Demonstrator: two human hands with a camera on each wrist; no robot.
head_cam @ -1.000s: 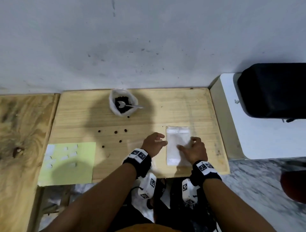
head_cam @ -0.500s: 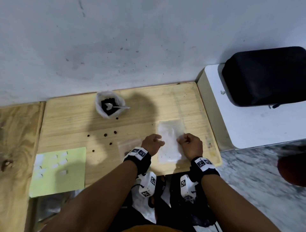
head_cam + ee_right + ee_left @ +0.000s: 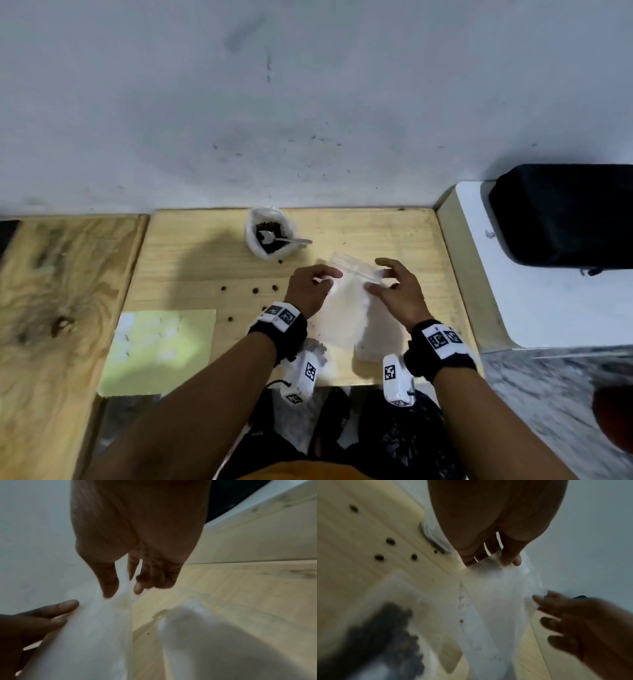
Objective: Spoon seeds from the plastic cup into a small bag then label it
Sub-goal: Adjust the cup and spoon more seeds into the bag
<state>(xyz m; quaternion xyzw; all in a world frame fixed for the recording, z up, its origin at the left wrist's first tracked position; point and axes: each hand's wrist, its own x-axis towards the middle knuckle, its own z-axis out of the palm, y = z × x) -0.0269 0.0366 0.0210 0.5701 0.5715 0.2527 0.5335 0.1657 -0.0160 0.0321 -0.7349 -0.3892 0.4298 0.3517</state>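
Small bag [image 3: 346,308] apparently pinched between left hand [image 3: 308,291] and right hand [image 3: 397,294]

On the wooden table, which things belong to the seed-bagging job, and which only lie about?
For the job: small bag, held by left hand and right hand; plastic cup; spoon; label sheet.
Lying about: spilled seeds; black bag.

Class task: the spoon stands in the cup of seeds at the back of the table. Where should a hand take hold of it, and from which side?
Take the spoon by its handle, coming from the right. The bowl lies down among the seeds inside the cup, while the handle sticks out over the rim to the right, free above the table. The right hand is probably nearer.
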